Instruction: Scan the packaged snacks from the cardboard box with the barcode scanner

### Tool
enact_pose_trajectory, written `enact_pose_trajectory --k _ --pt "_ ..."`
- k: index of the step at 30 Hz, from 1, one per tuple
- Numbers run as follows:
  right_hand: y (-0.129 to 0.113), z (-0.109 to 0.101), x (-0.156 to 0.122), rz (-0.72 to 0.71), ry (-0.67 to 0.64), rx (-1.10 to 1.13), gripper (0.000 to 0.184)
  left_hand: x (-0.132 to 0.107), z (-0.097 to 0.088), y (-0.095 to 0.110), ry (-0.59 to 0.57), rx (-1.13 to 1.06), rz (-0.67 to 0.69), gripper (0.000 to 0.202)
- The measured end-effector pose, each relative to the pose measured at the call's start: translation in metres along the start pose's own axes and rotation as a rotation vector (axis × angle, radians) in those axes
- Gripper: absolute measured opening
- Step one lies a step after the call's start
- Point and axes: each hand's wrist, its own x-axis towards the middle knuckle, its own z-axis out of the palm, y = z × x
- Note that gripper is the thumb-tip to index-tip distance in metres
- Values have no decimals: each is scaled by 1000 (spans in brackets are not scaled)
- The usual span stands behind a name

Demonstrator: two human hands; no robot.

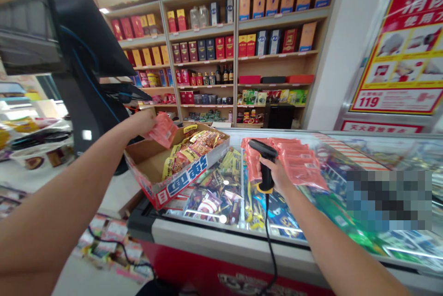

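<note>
while the left hand (141,123) pinches a pink packet (163,129) just above the corner of an open cardboard carton (148,164) (its fingers are mostly hidden behind the packet), the right hand (277,173) is closed around a corded handheld barcode scanner (266,162), held upright over the glass lid of a chest freezer (221,236). the carton sits tilted on the freezer's edge. a batch of pink packets (301,162) lies on the glass just beside the scanner. yellow snack packets (183,157) remain in part of the carton, so that lot looks unhandled. shelves of boxed liquor (280,5) stand behind.
</note>
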Motion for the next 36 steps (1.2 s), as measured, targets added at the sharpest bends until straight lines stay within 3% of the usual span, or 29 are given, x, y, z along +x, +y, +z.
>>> enact_pose_trajectory --k 4,10,14,17,20,25,36 --pt "-5 0 -5 -55 -57 22 26 -30 38 40 1 -263 30 13" --pt "-16 -6 -12 -111 -298 -64 22 -66 127 99 94 -443 257 6" --pt "-23 -12 -12 -107 -396 -229 23 -77 187 112 101 -560 323 9" --pt "-25 -13 -10 -76 -435 -398 21 -80 216 106 101 -607 263 9" --pt "-23 -12 -9 -32 -432 -506 19 -80 227 98 103 -627 262 11" --pt "-21 -10 -11 -20 -476 -567 23 -82 225 94 111 -660 277 12" --pt "-26 -7 -15 -15 -484 -509 23 -82 228 94 118 -732 277 11"
